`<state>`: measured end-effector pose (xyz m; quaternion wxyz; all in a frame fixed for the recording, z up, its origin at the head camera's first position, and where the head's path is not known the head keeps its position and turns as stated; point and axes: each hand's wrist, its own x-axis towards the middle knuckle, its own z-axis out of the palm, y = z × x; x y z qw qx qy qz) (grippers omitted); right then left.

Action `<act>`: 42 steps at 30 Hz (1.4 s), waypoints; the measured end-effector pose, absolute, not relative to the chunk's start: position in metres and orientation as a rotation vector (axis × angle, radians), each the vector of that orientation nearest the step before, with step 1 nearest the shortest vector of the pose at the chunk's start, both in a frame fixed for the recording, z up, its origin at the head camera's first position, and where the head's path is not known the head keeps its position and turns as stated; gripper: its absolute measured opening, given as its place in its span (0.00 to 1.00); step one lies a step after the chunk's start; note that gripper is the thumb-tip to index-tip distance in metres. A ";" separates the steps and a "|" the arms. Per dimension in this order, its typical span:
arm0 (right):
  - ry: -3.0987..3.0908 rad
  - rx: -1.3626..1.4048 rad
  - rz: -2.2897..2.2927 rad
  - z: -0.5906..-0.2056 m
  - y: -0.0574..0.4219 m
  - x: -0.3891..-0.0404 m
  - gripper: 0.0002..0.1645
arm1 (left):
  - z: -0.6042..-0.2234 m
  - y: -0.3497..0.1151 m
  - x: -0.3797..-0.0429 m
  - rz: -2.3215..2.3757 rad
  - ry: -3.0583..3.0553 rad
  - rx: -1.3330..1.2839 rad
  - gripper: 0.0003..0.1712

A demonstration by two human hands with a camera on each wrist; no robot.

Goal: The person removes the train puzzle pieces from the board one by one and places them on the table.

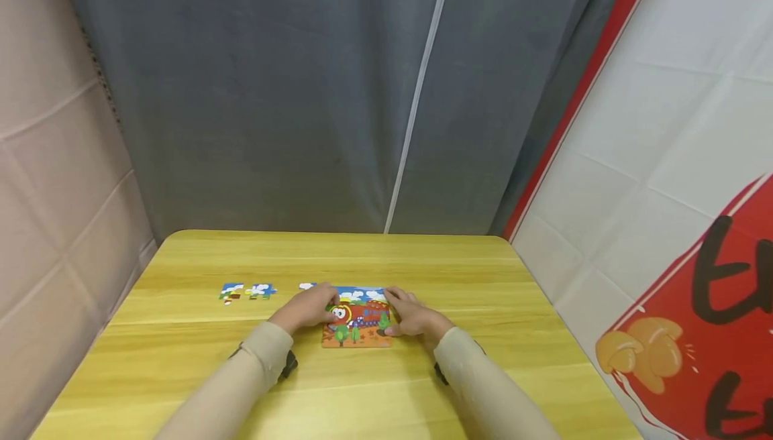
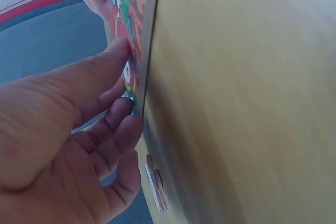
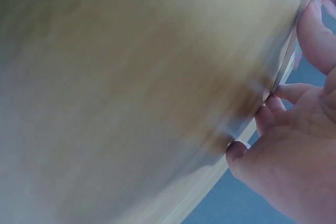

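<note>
A colourful jigsaw puzzle [image 1: 356, 338] in a frame, picturing a red train with trees and clouds, lies between both hands in the head view. My left hand [image 1: 309, 307] grips its left side. In the left wrist view the left thumb [image 2: 100, 72] presses on the picture and the curled fingers meet the edge. My right hand [image 1: 417, 314] holds the right side, its thumb [image 3: 315, 35] at the puzzle's rim in the right wrist view. The right fingertips reach down at the edge, close to the tabletop.
Two loose clusters of puzzle pieces, one on the left [image 1: 231, 291] and another beside it [image 1: 261, 290], lie on the yellow wooden table [image 1: 181, 359]. A cloud piece [image 1: 306, 286] is behind the left hand. A grey curtain [image 1: 290, 125] hangs behind the table.
</note>
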<state>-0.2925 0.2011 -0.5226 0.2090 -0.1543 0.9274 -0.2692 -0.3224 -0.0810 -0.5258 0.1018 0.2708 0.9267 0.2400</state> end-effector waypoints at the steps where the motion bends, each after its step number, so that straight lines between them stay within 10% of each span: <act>1: 2.578 -0.427 -0.753 -0.523 0.202 -0.292 0.57 | -0.526 -0.081 -0.323 0.711 2.734 0.799 0.13; 42: 2.855 0.031 -0.457 -0.521 0.130 -0.292 0.60 | -0.514 -0.070 -0.319 0.555 2.797 0.819 0.16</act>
